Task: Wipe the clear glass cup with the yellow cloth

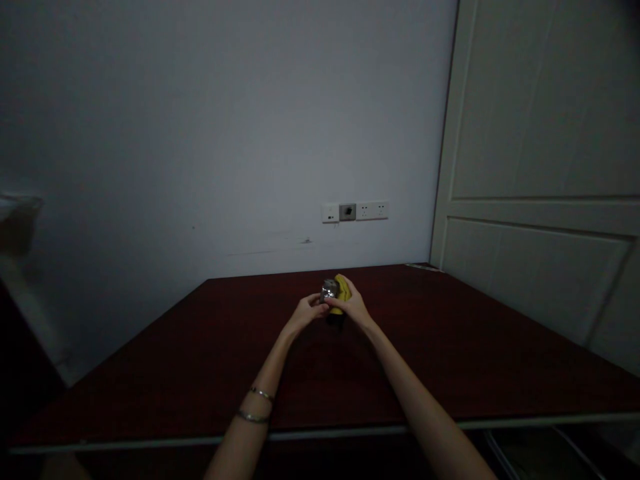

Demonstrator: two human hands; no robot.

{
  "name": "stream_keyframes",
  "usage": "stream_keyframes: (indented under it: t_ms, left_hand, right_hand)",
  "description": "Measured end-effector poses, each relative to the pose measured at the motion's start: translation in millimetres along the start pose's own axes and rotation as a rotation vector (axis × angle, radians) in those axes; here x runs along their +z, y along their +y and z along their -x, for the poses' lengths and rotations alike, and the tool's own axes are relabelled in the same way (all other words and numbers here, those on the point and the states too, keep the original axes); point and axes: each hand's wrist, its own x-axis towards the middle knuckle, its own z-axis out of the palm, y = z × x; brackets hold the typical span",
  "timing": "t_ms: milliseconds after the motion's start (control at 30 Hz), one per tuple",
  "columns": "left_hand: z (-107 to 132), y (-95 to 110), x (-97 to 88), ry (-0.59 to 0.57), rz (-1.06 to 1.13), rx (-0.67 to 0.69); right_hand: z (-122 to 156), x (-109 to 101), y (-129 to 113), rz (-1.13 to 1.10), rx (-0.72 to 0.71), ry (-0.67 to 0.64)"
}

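Both my arms reach out over a dark red table (450, 360). My left hand (306, 311) grips a small shiny metal object (329, 290), its fingers curled round it. My right hand (353, 305) is closed on a yellow cloth (343, 288) pressed against that object. The two hands meet just above the tabletop, toward its far middle. Two thin bracelets (256, 405) sit on my left forearm. The room is dim and I cannot make out what the metal object is.
A white wall stands behind the table with a row of sockets (355, 212). A pale panelled door (540, 173) is on the right. The table's near edge (300, 435) runs across the bottom. A blurred object (17, 220) shows at the far left.
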Motion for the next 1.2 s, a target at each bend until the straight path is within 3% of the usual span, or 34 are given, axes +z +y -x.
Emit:
stream_keyframes:
  t_ms: [133,300,400,567,833,1033,1200]
  left_hand:
    - [-3,-5,0.8,0.059,-0.022,0.085]
    - [0,0,4.9,0.008,0.007,0.167]
    - [2,4,4.8,-0.021,-0.068,0.185]
    - [5,6,4.5,0.029,-0.195,0.180]
    - [5,4,3.3,0.168,-0.440,0.202]
    - [10,4,6.8,0.206,-0.549,0.223]
    - [16,5,15.3,0.196,-0.576,0.289]
  right_hand:
    - [0,-1,-3,-0.011,0.091,0.031]
    - [4,3,-5,-0.009,0.129,-0.042]
    - [7,5,-3,-0.019,0.143,-0.091]
    - [6,4,5,-0.008,0.139,-0.140]
    - [-2,-2,7,0.089,0.002,-0.095]
    - [2,-2,2,0.192,-0.264,-0.150]
    - [1,-2,3,0.206,-0.291,-0.144]
